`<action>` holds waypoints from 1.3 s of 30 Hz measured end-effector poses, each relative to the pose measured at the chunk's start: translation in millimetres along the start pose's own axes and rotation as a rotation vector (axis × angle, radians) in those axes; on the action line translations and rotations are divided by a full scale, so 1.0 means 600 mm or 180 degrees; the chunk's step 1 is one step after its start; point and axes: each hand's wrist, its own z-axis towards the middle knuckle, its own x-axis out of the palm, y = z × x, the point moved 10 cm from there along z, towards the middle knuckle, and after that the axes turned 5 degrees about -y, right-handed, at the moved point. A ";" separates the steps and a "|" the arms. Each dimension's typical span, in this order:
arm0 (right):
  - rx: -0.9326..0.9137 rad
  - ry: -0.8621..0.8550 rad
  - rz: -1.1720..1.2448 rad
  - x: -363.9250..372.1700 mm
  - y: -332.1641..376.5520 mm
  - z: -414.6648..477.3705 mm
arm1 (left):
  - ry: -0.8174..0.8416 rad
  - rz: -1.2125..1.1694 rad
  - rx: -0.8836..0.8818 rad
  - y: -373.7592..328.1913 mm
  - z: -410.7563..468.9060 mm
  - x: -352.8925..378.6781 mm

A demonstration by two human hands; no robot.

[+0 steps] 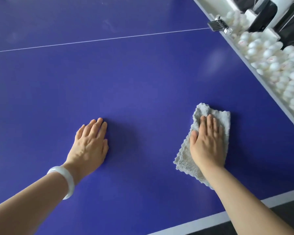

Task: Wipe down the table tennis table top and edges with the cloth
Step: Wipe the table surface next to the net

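Now right hand (pixel 206 141) lies flat, fingers straight, pressing the cloth (pixel 209 116) on the blue worktop (pixel 126 78) near its right edge. Left hand (pixel 90 145) rests flat, bare. Cloth looks soft, light, bunches easily; best pressed mid-cloth.

A heap of white balls (pixel 268 53), some with red marks, fills a long pale tray (pixel 263 83) running diagonally down the right side of the frame. At its upper end sits a small metal clamp (pixel 216 25). Behind it, in the upper right corner, is what may be a black-and-white ball machine (pixel 261 16). Dark floor (pixel 205 232) shows at the lower right.
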 end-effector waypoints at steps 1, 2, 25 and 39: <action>-0.0043 0.0027 0.0019 -0.003 0.002 -0.001 | -0.0081 -0.0003 0.0005 -0.012 0.017 -0.006; -0.0108 0.0059 0.0021 -0.006 0.002 -0.003 | -0.0150 -0.0024 0.0078 -0.032 0.038 -0.011; -0.1891 0.0144 0.0190 0.031 0.167 0.115 | -0.0154 -0.0447 -0.0438 -0.142 0.230 0.060; -0.0686 0.0052 0.0233 0.038 0.155 0.277 | -0.0043 -0.0404 -0.0483 -0.148 0.233 0.059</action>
